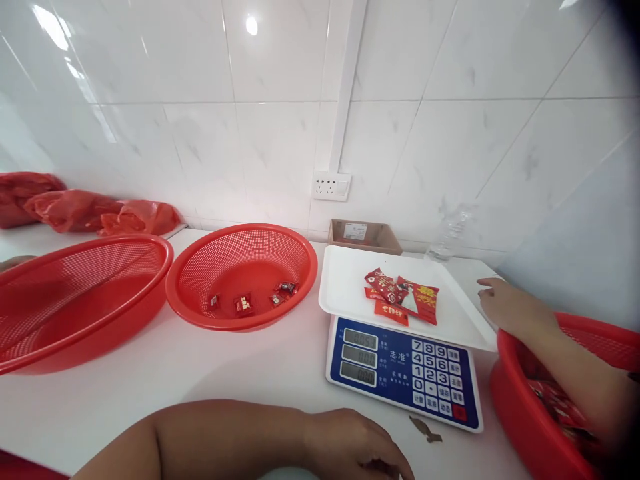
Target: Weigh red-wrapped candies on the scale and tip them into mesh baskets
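My left hand [357, 443] is at the bottom edge, in front of the scale, its fingers curled downward. What they hold, if anything, is hidden. My right hand [517, 307] reaches in from the right, over the rim of a red basket [520, 413], beside the tray's right edge. Its visible fingers point left, slightly apart, with nothing seen in them. The white tray [345, 280] of a blue digital scale [395, 380] carries several red candy packets [420, 300]. The scale's top display seems to read 0.053. More red packets [555, 400] lie in the right basket, partly behind my forearm.
A red plastic basket [187, 293] holds several small wrapped candies [244, 305]. Left of it stands another red basket [90, 347]. Red plastic bags [140, 217], a cardboard box [367, 233] and a clear bottle [450, 233] line the wall. A brown scrap [425, 428] lies before the scale.
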The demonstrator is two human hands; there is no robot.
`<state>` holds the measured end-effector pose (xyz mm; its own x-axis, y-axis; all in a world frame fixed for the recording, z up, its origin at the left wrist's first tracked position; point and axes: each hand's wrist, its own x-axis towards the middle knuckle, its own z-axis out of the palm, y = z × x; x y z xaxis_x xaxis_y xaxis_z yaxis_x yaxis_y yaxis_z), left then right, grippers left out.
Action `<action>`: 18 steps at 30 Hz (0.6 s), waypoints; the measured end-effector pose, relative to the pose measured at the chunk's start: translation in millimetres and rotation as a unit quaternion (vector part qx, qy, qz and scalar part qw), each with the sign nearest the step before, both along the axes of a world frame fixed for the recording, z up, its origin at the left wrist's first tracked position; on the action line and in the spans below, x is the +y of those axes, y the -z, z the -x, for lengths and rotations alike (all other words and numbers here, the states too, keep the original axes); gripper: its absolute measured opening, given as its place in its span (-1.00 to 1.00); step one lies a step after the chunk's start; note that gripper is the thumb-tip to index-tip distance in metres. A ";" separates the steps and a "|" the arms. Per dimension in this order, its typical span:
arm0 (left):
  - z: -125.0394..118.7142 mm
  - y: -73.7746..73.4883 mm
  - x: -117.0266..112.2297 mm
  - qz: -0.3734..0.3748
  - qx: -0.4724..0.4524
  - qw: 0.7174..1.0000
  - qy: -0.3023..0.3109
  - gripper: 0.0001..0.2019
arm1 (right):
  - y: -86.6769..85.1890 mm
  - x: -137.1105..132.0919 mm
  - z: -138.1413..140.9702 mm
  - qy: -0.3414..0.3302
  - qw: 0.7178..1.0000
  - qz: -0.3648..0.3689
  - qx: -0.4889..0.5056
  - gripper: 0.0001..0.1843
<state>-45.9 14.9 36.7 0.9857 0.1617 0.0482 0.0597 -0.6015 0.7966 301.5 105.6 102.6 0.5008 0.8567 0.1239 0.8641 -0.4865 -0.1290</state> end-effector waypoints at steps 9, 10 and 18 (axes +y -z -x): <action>-1.8 -20.1 -3.2 -0.126 -0.119 0.983 -0.060 -0.73 | 6.9 1.1 -8.8 -0.035 0.999 -0.004 0.024 -0.56; -3.5 -30.4 0.3 -0.149 -0.133 0.976 -0.091 -0.73 | 6.7 1.4 -8.5 -0.033 0.999 -0.004 0.027 -0.57; -25.3 -101.1 56.0 -0.301 -0.014 0.908 -0.291 -0.72 | -9.5 -8.9 9.6 -0.023 0.998 0.020 0.055 -0.57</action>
<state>-20.6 71.0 137.8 0.7383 0.5914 0.3244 0.4925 -0.8013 0.3397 291.9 96.7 112.2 0.4703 0.8818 0.0355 0.8671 -0.4542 -0.2048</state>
